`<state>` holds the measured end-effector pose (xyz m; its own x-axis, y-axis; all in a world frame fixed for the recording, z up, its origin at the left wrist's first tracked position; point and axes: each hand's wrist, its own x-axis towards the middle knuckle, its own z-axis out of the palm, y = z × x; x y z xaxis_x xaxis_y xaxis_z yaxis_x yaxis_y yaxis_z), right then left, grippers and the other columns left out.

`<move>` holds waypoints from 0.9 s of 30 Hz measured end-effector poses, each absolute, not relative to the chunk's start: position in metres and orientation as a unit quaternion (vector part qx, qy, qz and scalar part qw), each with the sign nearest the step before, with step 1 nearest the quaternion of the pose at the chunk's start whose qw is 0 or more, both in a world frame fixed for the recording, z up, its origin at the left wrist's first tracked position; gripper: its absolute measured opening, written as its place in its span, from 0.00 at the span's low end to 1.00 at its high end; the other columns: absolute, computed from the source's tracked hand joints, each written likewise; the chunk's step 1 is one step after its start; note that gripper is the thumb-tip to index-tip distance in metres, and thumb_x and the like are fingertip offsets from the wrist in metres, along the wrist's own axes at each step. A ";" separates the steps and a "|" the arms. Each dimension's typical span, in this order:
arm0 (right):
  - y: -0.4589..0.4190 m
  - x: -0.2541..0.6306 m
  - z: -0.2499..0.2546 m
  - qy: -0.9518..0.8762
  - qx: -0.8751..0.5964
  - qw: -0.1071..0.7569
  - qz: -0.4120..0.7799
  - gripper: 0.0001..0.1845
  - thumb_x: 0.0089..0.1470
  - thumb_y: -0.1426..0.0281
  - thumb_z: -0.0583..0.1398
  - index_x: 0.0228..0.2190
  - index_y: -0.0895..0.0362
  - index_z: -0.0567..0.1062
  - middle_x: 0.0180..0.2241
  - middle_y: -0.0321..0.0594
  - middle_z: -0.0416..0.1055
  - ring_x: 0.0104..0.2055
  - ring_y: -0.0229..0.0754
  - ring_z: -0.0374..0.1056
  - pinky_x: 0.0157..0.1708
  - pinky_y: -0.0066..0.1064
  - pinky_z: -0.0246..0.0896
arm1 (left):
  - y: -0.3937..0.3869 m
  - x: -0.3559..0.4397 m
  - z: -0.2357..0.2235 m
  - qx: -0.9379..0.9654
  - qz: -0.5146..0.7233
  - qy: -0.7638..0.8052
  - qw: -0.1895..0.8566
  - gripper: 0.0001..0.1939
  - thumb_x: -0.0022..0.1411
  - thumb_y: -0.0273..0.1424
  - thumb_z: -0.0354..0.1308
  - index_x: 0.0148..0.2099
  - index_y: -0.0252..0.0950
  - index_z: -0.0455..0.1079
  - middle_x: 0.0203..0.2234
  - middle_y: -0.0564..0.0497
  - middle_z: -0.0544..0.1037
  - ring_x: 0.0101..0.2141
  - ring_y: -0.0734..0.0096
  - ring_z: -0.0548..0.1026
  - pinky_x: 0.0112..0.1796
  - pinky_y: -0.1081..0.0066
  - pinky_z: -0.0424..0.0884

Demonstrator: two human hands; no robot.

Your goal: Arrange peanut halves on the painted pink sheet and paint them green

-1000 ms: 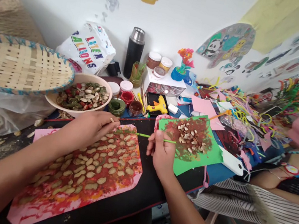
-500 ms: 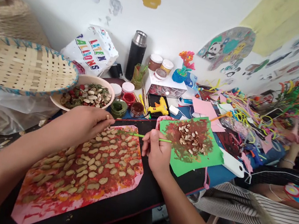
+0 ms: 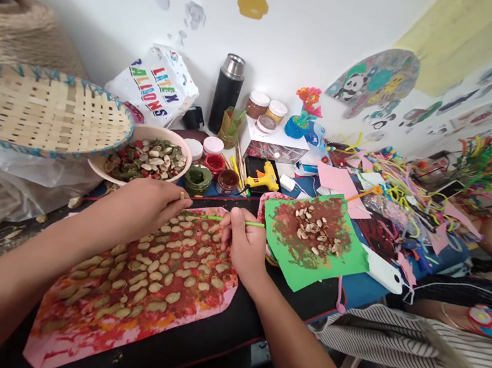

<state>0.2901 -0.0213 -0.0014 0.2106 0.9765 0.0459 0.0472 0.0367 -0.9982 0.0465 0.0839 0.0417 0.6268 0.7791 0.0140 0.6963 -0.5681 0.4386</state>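
A pink sheet [image 3: 70, 343] smeared with red and orange paint lies in front of me, covered with several rows of pale shells [image 3: 155, 269]. My left hand [image 3: 146, 208] is closed at the sheet's far edge, fingertips pinched on a shell. My right hand [image 3: 242, 247] grips a thin green paintbrush [image 3: 230, 220] held level, its tip over the shells near my left fingers. A bowl [image 3: 132, 180] of painted shells stands just behind my left hand.
Paint jars [image 3: 214, 169], a yellow glue gun [image 3: 263, 177] and a black flask [image 3: 227, 92] stand behind. A green sheet [image 3: 308, 265] with brown paint and shells lies right. A woven basket [image 3: 35, 109] sits left. Another person's arm with a watch [image 3: 482, 314] is at the right.
My right hand has slid left with the brush, from beside the green sheet to over the pink one. The other person's arm at the right has drawn back and down.
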 end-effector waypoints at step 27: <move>-0.032 0.293 -0.004 -0.460 -0.558 0.548 0.421 0.42 0.71 0.25 0.64 0.30 0.50 0.78 0.19 0.30 0.69 0.17 0.38 0.67 0.19 0.28 0.60 | 0.084 0.051 0.049 0.876 0.081 0.426 0.209 0.27 0.79 0.52 0.48 0.41 0.46 0.85 0.37 0.42 0.93 0.36 0.47 0.90 0.46 0.59 0.79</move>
